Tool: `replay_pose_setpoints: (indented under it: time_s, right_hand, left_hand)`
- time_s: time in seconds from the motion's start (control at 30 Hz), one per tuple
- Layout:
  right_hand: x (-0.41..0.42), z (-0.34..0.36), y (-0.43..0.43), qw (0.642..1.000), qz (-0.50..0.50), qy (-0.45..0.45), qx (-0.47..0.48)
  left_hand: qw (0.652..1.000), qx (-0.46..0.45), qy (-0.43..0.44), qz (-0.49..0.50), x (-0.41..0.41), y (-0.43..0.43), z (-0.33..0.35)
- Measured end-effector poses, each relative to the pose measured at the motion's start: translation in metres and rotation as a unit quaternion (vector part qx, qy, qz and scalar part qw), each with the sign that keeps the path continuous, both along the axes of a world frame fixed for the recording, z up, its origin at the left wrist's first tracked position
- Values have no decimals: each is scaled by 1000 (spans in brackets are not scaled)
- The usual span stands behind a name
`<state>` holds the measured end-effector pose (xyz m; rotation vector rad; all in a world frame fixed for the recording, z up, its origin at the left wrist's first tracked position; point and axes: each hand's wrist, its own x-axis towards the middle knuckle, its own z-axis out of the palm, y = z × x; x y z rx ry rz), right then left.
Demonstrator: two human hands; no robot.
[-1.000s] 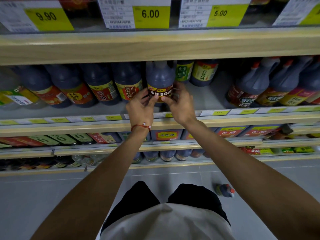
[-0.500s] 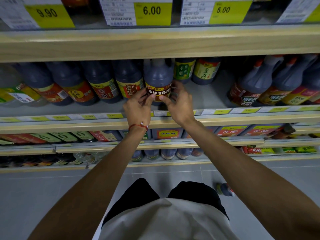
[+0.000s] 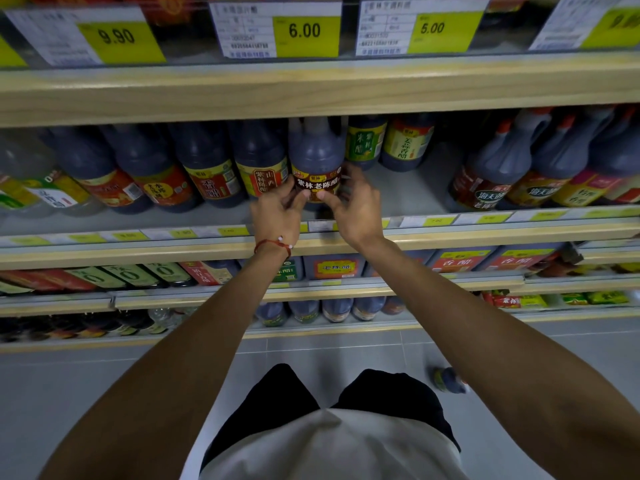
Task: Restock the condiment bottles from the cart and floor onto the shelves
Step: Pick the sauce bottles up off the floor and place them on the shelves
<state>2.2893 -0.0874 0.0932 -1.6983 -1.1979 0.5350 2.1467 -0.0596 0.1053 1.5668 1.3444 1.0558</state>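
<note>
Bare forearms, plain clothes.
A red cord bracelet point(image 3: 273, 244) with white beads circles the wrist of the left hand point(image 3: 277, 213); white shirt point(image 3: 332, 452), black legwear point(image 3: 277, 396).

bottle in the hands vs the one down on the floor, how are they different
The held bottle stands upright on the shelf; the floor bottle lies on its side on the floor. The left hand and right hand grip the held bottle; nothing touches the floor bottle. The held bottle has a dark brown label with white characters; the floor bottle shows a green label and red cap. Both hold dark liquid.
</note>
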Motion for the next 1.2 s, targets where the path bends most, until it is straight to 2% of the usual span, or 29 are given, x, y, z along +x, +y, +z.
replay_pose_setpoints:
  time_s: [0.1,0.2,0.27,0.37,0.5,0.63,0.8,0.87,1.0,1.2]
  right_hand:
    - [-3,13,-9,998,3,-51,-33]
    - [-5,26,-28,989,-7,-125,-74]
    - [-5,36,-44,971,-18,-216,-102]
    - [0,52,-63,939,-12,-327,-109]
    - [6,70,-85,907,2,-404,-117]
    - [3,80,-111,890,15,-441,-113]
    - [-22,83,-144,871,-38,-470,-135]
    - [-38,83,-157,870,-78,-463,-149]
    - [-80,81,-188,864,-155,-444,-180]
    - [-146,74,-247,861,-241,-379,-239]
  left_hand:
    - [999,-15,25,-45,-4,-2,0]
    - [995,35,94,-22,-11,-13,4]
    - [984,70,159,-30,-17,-21,13]
    - [950,113,281,-81,-26,-34,31]
    - [878,202,413,-134,-36,-45,50]
    - [839,246,454,-172,-44,-53,58]
    - [782,308,492,-228,-55,-62,67]
    - [764,332,487,-264,-62,-67,69]
    - [753,354,451,-323,-83,-77,70]
    - [711,370,443,-402,-115,-106,61]
